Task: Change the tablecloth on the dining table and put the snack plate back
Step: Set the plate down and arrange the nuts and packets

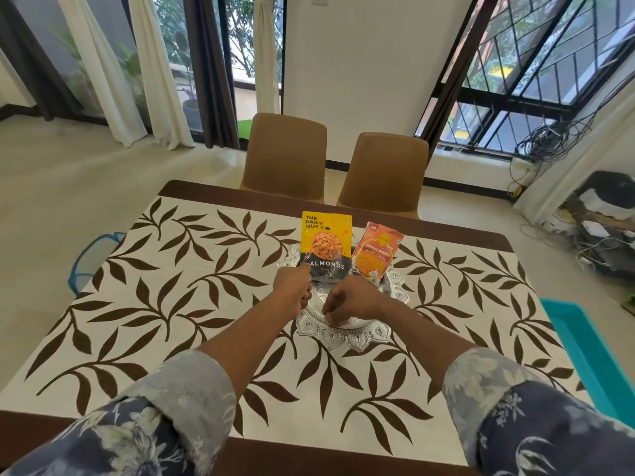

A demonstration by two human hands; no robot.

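Observation:
A cream tablecloth [171, 304] with brown leaf print covers the dining table. On it, near the middle, rests an ornate silver snack plate [343, 334]. A yellow almonds pouch [325, 245] stands upright on the plate's far side, and my left hand [293, 286] pinches its lower left corner. An orange garlic bhujia packet [376, 252] leans beside it on the right. My right hand [347, 304] hovers over the plate's near part, fingers curled down and touching the plate surface; nothing visible in it.
Two brown chairs [285, 156] [383, 170] stand at the far edge. A teal tub [591, 352] sits off the table's right side, a blue-rimmed basket [91, 255] off the left. Tangled cables and boxes [591, 228] lie on the floor at the right.

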